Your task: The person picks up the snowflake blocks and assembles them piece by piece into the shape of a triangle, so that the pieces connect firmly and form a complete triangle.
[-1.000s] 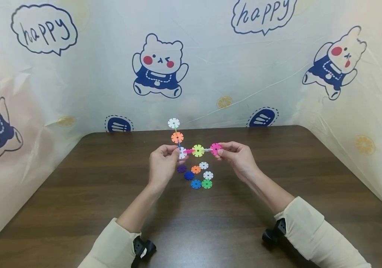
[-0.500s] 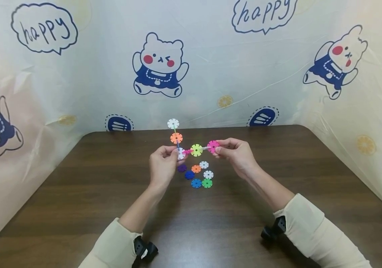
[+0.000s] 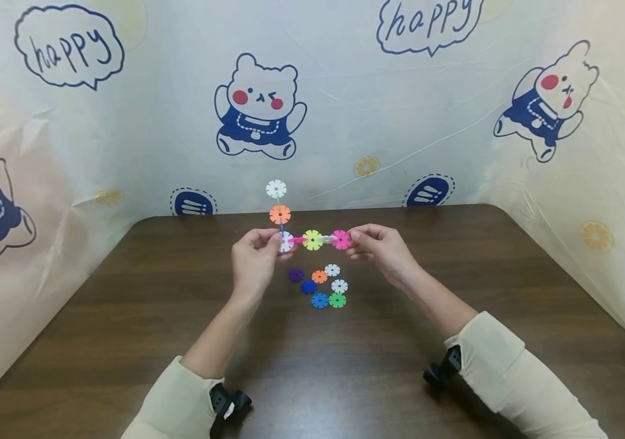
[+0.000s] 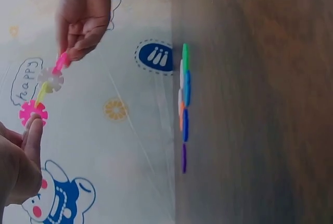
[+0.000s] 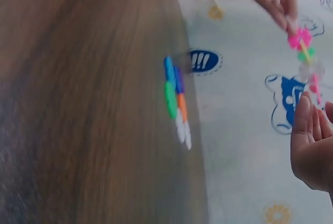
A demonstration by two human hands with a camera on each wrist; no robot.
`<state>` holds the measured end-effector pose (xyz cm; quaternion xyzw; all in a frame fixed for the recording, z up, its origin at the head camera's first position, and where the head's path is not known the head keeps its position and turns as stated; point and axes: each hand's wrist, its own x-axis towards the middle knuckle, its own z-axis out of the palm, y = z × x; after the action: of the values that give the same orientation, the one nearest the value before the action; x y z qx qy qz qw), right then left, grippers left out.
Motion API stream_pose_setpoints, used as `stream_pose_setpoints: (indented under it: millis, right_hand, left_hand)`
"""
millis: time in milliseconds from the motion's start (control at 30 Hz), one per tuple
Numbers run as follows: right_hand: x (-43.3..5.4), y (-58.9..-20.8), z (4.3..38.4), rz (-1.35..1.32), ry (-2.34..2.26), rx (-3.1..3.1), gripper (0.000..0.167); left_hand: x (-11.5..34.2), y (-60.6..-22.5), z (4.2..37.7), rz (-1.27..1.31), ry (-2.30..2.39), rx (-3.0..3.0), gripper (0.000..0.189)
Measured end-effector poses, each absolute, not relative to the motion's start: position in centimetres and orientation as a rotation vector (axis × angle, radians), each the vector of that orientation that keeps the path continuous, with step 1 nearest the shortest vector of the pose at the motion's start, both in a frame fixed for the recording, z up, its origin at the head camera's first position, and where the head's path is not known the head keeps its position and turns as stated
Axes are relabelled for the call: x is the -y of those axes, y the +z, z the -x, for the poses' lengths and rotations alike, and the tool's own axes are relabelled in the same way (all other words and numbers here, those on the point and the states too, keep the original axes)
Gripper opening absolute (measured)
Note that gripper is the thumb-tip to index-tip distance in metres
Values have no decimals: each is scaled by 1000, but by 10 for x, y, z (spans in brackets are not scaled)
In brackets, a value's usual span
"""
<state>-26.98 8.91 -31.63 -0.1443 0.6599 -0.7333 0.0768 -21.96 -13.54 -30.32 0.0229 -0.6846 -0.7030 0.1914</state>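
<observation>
In the head view the left forearm [image 3: 214, 338] is slanting toward 1 o'clock, its wrist [image 3: 241, 299] running nearly straight into the left hand [image 3: 252, 262], whose thumb [image 3: 271, 249] and bent fingers [image 3: 260, 235] are pinching and pointing to about 2 o'clock. Opposite, the right forearm [image 3: 444, 300] is slanting toward 10 o'clock, and the right hand [image 3: 386, 251], at 3 o'clock from the left, is pinching with thumb and fingertips aimed at about 9 o'clock. Both hands are hanging raised, near each other but apart, almost level.

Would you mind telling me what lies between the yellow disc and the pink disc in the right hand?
A whitish disc lies between the yellow disc and the pink disc; the head view shows it edge-on, the left wrist view face-on.
</observation>
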Motion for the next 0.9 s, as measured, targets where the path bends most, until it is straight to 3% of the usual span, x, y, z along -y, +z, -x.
stream_pose_setpoints:
  millis: [200,467,733,900]
  right_hand:
    - [-88,-331,291,456,-1745,-2196,29]
    - [-80,-350,306,690,-943,-2522,23]
    - [-72,-363,303,768,-690,-2685,20]
    - [-70,-364,299,835,-642,-2743,9]
  left_hand:
    - [157,-295,219,-135,-2021,1764,17]
    - [184,-282,219,-246,-1988,1651,11]
    - [189,-277,220,-265,-2007,1639,12]
    - [184,-280,222,-276,-2022,1661,12]
